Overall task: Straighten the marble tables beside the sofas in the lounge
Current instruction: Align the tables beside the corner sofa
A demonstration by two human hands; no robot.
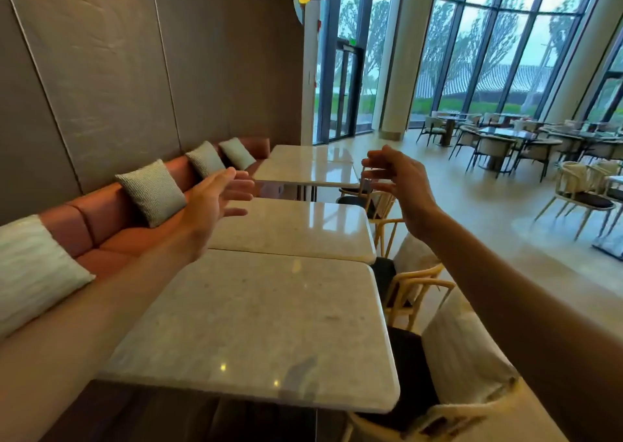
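Three pale marble tables run in a row beside a terracotta sofa (111, 219). The near table (256, 333) butts against the middle table (293, 229), and the middle one sits slightly skewed to it. The far table (303, 165) stands apart, with a gap before it. My left hand (219, 202) is raised over the sofa-side edge of the middle table, fingers spread, holding nothing. My right hand (401, 178) hovers over the aisle-side corner of the middle table, fingers curved and apart, touching nothing.
Grey cushions (153, 192) lean along the sofa back. Wooden chairs (414, 293) with white backs are tucked in on the tables' right side. More tables and chairs (505, 145) fill the far right by the tall windows. Polished floor lies between.
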